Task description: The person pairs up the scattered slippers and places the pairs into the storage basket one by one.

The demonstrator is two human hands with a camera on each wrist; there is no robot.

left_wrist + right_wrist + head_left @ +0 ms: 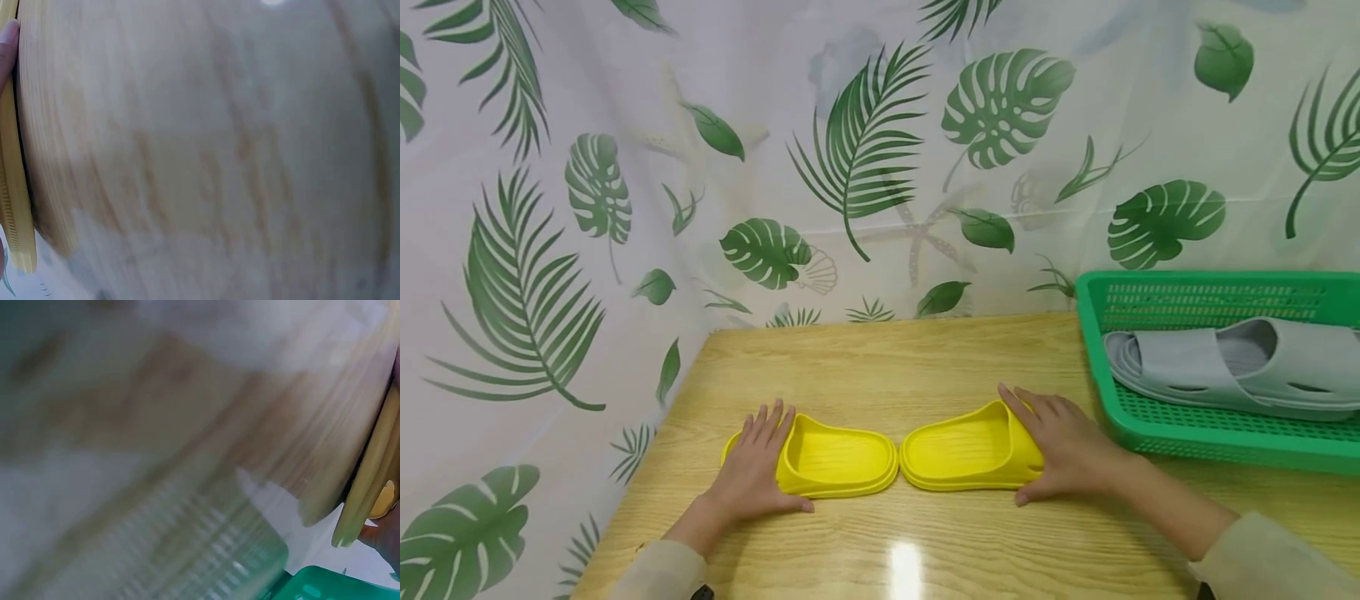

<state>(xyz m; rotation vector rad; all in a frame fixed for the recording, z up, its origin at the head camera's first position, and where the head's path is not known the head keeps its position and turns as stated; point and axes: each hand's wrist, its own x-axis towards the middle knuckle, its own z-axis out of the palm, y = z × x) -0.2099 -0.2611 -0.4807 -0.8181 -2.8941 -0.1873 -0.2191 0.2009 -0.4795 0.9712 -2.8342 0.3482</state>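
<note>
Two yellow slippers lie on the wooden table in the head view, soles down and heel ends meeting in the middle. My left hand spans the toe part of the left yellow slipper, thumb along its near side and fingers over the top. On the right yellow slipper, my right hand grips the strap between thumb and fingers. The left wrist view shows a slipper's sole edge at its left border. In the right wrist view, the other slipper's side stands at the right border. Both toe ends are partly hidden by the hands.
A green plastic basket stands at the table's right, holding grey slippers. Behind and to the left hangs a white curtain with green leaf prints. The wooden table reaches to the curtain.
</note>
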